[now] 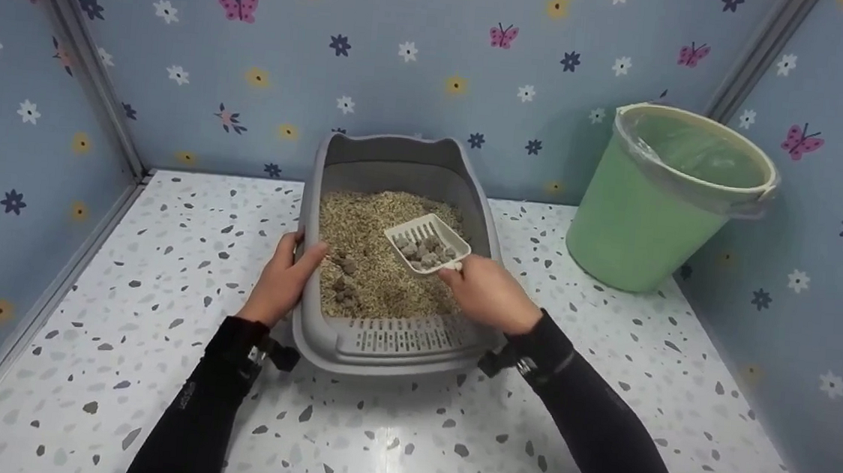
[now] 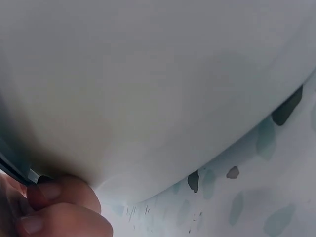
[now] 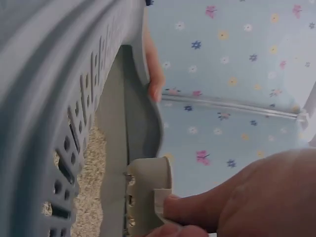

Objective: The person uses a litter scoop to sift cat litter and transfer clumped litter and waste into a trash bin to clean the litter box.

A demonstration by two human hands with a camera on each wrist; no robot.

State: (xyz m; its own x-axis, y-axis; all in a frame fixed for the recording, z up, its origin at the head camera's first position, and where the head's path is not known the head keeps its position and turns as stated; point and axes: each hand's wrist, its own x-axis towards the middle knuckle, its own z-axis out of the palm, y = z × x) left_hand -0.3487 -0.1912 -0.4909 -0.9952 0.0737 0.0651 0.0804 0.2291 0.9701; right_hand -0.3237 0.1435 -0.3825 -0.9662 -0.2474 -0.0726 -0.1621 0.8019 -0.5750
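A grey litter box (image 1: 390, 348) with granular tan litter (image 1: 368, 240) stands on the floor. My left hand (image 1: 281, 278) grips its left rim, thumb over the edge; in the left wrist view the curled fingers (image 2: 69, 217) are against the box's outer wall (image 2: 148, 98). My right hand (image 1: 492, 293) holds a cream slotted litter scoop (image 1: 455, 241) by its handle, above the litter. Several grey-brown clumps (image 1: 426, 252) lie in the scoop. Darker clumps (image 1: 344, 290) sit in the litter near the left wall. The right wrist view shows the scoop (image 3: 148, 177) side-on, beside my thumb.
To the right, against the wall, stands a green bin (image 1: 641, 216) lined with a clear bag. Patterned blue walls (image 1: 409, 10) enclose the back and both sides. The speckled floor (image 1: 187, 248) extends around the box. A perforated step (image 1: 406, 337) forms the box's front.
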